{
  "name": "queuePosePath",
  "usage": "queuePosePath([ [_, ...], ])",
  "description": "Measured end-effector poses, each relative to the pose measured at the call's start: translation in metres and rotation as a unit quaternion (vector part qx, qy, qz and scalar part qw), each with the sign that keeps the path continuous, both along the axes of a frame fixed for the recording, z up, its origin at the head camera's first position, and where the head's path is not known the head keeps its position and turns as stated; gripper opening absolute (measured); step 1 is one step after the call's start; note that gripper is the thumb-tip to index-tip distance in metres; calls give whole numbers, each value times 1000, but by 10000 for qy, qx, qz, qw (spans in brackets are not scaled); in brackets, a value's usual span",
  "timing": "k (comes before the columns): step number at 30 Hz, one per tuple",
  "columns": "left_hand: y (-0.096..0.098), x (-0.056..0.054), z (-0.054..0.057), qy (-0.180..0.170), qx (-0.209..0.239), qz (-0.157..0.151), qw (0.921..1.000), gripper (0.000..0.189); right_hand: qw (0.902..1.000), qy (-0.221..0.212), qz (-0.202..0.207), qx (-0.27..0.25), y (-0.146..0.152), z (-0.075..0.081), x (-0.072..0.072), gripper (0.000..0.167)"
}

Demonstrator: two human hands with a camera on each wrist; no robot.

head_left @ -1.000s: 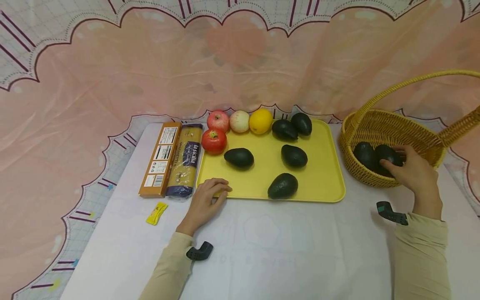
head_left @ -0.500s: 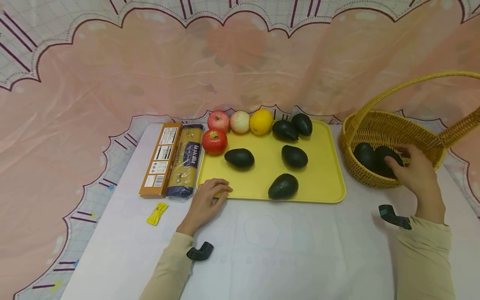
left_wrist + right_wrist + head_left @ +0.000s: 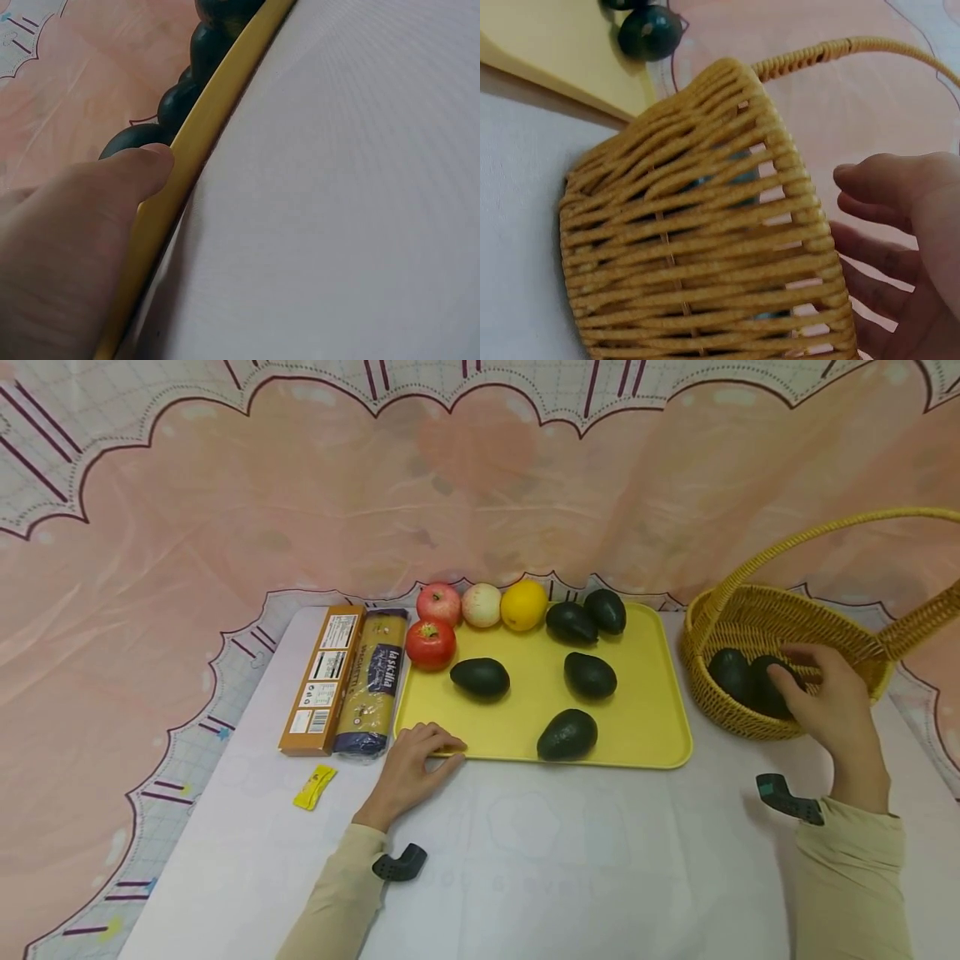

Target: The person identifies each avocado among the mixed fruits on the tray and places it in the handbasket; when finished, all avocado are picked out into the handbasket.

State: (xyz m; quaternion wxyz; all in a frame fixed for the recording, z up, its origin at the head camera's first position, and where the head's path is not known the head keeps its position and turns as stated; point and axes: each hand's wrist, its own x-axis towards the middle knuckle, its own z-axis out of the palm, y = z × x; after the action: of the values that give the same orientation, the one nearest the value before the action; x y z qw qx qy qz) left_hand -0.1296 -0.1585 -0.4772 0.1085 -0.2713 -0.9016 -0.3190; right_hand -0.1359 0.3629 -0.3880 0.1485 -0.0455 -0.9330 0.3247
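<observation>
My right hand (image 3: 836, 702) hovers over the right side of the wicker basket (image 3: 738, 718), thumb and fingers apart with nothing held between them. Below its thumb lies a dark green avocado (image 3: 767, 689), partly hidden, beside another avocado (image 3: 729, 672) in the basket. In the right wrist view the relaxed fingers (image 3: 885, 251) stand past the basket's woven rim. My left hand (image 3: 411, 768) rests on the near left edge of the yellow tray (image 3: 487, 727); its thumb (image 3: 154, 161) touches the rim in the left wrist view. Several avocados (image 3: 567, 734) lie on the tray.
Two apples, a pale round fruit (image 3: 481, 605), a tomato-like red fruit (image 3: 431, 644) and an orange (image 3: 523, 606) line the tray's back left. Left of it lie a spaghetti pack (image 3: 372, 685), an orange box (image 3: 322, 681) and a yellow wrapped sweet (image 3: 315, 787). The basket's handle (image 3: 825, 531) arches high.
My right hand has let go of the avocado in the basket and drawn slightly back from it. My left hand stays at the tray's edge, its fingers shifting a little.
</observation>
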Motion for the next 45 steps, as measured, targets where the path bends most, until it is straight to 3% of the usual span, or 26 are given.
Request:
queuePosePath([
  [8,-1,0,2,249,76,-47,9997,11,9988,412,273,-53,-13,0,-6,37],
  [20,-1,-1,-1,179,128,-56,9997,9,9936,789,808,-14,-31,-3,-10,29],
  [31,1,2,0,92,235,-65,9997,9,9753,1373,1686,385,-63,-12,-16,25],
  [41,0,2,1,-107,438,-100,9989,10,9695,909,2202,584,-97,-19,-17,26],
  [45,-1,2,0,-81,490,-85,9987,11,9612,863,2571,498,-114,-25,-18,29],
])
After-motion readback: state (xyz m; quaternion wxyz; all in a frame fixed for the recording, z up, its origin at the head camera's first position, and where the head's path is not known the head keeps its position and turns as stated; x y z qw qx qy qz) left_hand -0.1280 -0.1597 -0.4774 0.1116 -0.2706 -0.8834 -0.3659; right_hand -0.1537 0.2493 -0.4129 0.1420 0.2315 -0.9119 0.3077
